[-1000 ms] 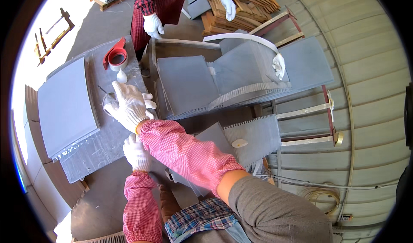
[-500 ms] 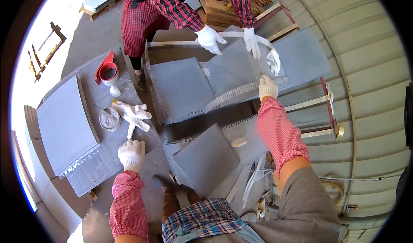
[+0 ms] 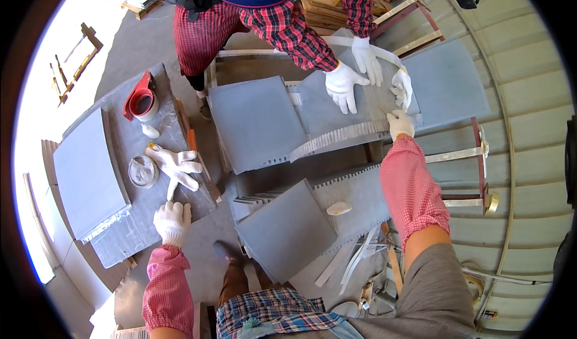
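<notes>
My left hand [image 3: 172,223], in a white knit glove, has its fingers curled at the near edge of the left table [image 3: 126,243], just below an empty white glove [image 3: 174,166]. What it grips, if anything, is hidden. My right hand [image 3: 401,124], also gloved, is closed at the near right rim of a grey panel [image 3: 327,102] with a ridged edge. I cannot make out what is between its fingers. A crumpled white glove [image 3: 401,90] lies just beyond it. A co-worker's two gloved hands [image 3: 347,87] press flat on the same panel.
On the left table are a red tape dispenser [image 3: 142,102], a round clear container [image 3: 143,171] and a grey sheet [image 3: 90,174]. Stacked grey panels [image 3: 288,231] and a white lump [image 3: 339,208] lie before me. Offcut strips [image 3: 354,264] and metal frame bars [image 3: 454,155] are at right.
The view has shifted somewhat. The co-worker leans further in, and one of their hands has slid right across the panel. My hands keep about the same places.
</notes>
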Motion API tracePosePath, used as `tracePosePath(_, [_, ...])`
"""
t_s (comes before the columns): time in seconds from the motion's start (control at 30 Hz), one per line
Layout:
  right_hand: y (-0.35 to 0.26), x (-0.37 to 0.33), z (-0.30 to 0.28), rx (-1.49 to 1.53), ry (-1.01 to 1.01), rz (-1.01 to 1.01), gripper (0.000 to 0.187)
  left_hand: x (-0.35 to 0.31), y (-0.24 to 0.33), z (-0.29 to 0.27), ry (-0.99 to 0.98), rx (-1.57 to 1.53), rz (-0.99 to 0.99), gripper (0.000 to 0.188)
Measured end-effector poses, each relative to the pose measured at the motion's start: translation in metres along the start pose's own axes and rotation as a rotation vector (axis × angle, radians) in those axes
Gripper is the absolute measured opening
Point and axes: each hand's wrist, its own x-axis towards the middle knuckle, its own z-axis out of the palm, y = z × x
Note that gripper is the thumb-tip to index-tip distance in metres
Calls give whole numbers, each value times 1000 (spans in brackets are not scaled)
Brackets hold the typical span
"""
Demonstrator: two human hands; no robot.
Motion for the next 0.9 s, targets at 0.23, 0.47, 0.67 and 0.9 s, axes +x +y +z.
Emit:
tracePosePath(0.23, [43,6,-23,113,9,-132,31,-1,-6,8,-80,9,-25,29])
tracePosePath(0.47, [-82,-134,-45,739,-238,-202,17,-6,-9,-12,-199,-19,-83,31])
tracePosePath(0.67, [-316,-263,-32,471,-412,-1068,21,-3,-5,-12,-132,-54,-40,31])
tracePosePath(0.9, [-493,-319,28,45,-357,-1342,27,3,-5,-19,-263,-46,-56,17])
